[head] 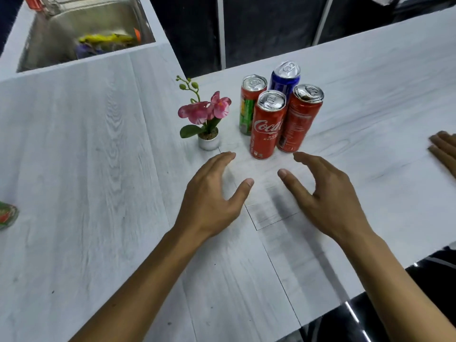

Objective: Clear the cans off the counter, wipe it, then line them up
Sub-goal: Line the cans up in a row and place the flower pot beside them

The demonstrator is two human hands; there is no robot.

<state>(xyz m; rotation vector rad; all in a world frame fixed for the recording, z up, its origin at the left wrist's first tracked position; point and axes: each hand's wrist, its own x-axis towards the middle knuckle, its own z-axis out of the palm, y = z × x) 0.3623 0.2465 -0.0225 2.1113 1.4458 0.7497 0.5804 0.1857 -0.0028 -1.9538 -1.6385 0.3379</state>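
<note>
Cans [278, 112], four and upright, are clustered on the counter [98, 156] just ahead of the left hand [212, 196] and the right hand [328, 193], which are held spread, empty and aimed either side of the front red can [266, 129], the left seemingly nearer through the wide lens.

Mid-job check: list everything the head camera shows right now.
red cans: 2, red, upright, front of the cluster
red-and-green can: 1, red and green, back left of cluster
blue can: 1, blue, back of cluster
potted orchid: 1, pink flowers, white pot, left of the cans
counter: 1, pale wood grain, under everything
sink: 1, steel, top left; blurred yellow and purple items inside
green-and-red object: 1, left edge, cut off
other person's hand: 1, right edge
left hand: 1, open, just short of the cans
right hand: 1, open, just short of the cans
</note>
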